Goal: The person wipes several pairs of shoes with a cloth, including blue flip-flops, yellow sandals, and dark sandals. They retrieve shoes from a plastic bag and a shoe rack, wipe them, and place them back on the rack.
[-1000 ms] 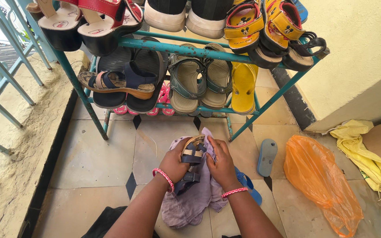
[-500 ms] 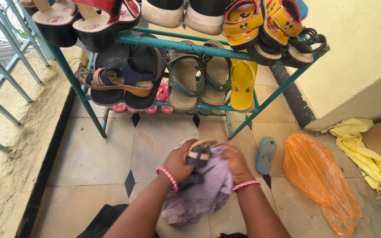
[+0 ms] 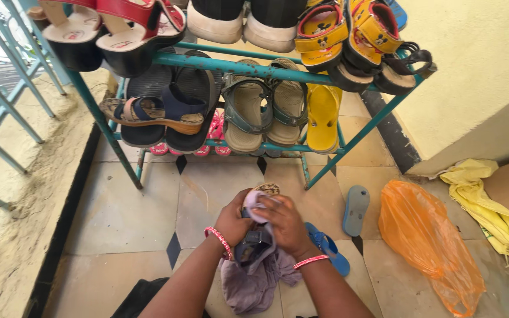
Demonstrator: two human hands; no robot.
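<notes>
Together, 2 hands (image 3: 263,221) grip 1 sandal (image 3: 255,238), 1 cloth (image 3: 254,280).

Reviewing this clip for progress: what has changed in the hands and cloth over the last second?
The right hand moved from the sandal's side onto its top, pressing the lilac cloth there; the cloth bunched lower. The left hand still holds the sandal. The shoe rack and floor items are unchanged.

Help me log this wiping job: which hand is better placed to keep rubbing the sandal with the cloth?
Probably the right hand: it presses the lilac cloth over the navy sandal. The left hand grips the sandal from the side, steadying it.
</notes>
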